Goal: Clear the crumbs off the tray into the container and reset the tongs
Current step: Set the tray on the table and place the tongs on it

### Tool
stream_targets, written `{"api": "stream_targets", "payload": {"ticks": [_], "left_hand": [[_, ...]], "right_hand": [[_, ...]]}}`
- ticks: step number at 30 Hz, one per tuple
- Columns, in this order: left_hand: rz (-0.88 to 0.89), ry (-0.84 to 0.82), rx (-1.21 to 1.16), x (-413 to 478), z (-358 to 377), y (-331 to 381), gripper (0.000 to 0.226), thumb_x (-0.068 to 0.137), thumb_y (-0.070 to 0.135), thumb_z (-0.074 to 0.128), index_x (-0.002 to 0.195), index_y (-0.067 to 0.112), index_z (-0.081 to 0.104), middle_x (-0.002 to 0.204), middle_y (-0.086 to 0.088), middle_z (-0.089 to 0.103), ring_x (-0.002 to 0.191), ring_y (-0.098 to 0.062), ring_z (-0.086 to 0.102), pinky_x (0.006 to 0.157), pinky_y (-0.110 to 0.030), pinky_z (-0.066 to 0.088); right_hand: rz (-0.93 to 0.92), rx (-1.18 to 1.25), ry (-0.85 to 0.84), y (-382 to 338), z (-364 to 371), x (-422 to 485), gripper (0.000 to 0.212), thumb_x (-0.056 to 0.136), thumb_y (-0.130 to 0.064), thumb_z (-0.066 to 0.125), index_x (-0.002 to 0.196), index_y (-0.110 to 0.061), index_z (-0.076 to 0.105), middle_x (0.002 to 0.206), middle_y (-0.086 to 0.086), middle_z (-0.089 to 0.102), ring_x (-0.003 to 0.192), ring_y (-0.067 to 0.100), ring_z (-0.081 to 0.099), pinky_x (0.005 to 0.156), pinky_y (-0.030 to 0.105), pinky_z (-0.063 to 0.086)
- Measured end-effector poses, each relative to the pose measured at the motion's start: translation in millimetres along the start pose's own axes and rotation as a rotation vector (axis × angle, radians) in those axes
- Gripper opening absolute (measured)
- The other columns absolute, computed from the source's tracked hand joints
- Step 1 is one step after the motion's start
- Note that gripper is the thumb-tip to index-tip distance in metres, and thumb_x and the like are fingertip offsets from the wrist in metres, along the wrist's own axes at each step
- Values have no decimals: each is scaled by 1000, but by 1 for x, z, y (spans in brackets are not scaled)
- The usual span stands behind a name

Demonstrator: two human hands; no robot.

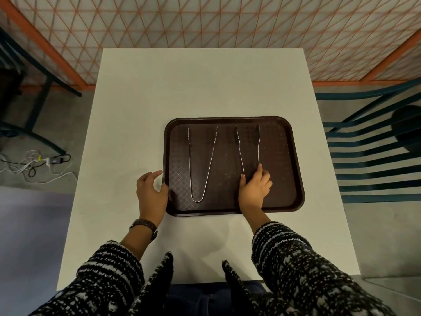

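Note:
A dark brown tray (292, 160) lies on the white table. Two metal tongs rest on it with their tips pointing away from me. The left tongs (200, 160) lie free, spread in a V. My right hand (254, 190) covers the near end of the right tongs (248, 147), with thumb and fingers on either side of its two arms. My left hand (151, 190) sits at the tray's left rim, thumb against the edge, fingers loosely curved. Faint pale crumbs (227, 172) speckle the tray's middle. No container is in view.
The white table (193, 87) reaches to an orange lattice fence (205, 21). A teal slatted chair (373, 151) stands at the right. At the left are a dark table base (34, 106) and cables with a power adapter (38, 163) on the floor.

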State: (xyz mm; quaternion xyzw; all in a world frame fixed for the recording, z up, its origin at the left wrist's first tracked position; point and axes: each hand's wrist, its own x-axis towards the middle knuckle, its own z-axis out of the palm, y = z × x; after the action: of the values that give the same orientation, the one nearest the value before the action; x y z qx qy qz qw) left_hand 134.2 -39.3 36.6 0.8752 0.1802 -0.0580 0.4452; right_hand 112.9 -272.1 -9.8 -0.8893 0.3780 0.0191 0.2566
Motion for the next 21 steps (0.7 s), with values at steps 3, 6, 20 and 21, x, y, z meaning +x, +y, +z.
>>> {"api": "stream_targets", "payload": {"ticks": [3, 6, 20, 21], "left_hand": [[1, -10, 11, -2, 2, 2, 38, 87, 3, 54, 124, 10, 55, 134, -13, 41, 125, -25, 41, 101, -22, 31], [4, -14, 11, -2, 3, 3, 37, 87, 4, 54, 124, 10, 56, 134, -13, 41, 126, -24, 40, 102, -21, 29], [37, -96, -16, -9, 32, 11, 54, 83, 9, 63, 133, 14, 43, 137, -12, 39, 125, -26, 43, 105, -28, 34], [54, -118, 5, -9, 39, 12, 63, 81, 15, 66, 138, 14, 37, 141, -11, 35, 129, -26, 39, 107, -29, 31]], "right_hand": [[8, -10, -10, -1, 1, 0, 64, 93, -32, 52, 146, -8, 25, 141, 17, 35, 121, 33, 38, 101, 43, 34], [-3, -16, -11, 1, 0, 2, 64, 93, -32, 52, 146, -8, 25, 141, 17, 35, 122, 34, 37, 102, 43, 34], [-6, -1, -23, 4, -2, 7, 64, 92, -34, 53, 145, -10, 26, 141, 15, 35, 123, 32, 37, 103, 43, 33], [-7, 1, -22, 4, -2, 7, 65, 92, -34, 53, 145, -10, 26, 141, 15, 35, 123, 32, 37, 103, 43, 34]]}}
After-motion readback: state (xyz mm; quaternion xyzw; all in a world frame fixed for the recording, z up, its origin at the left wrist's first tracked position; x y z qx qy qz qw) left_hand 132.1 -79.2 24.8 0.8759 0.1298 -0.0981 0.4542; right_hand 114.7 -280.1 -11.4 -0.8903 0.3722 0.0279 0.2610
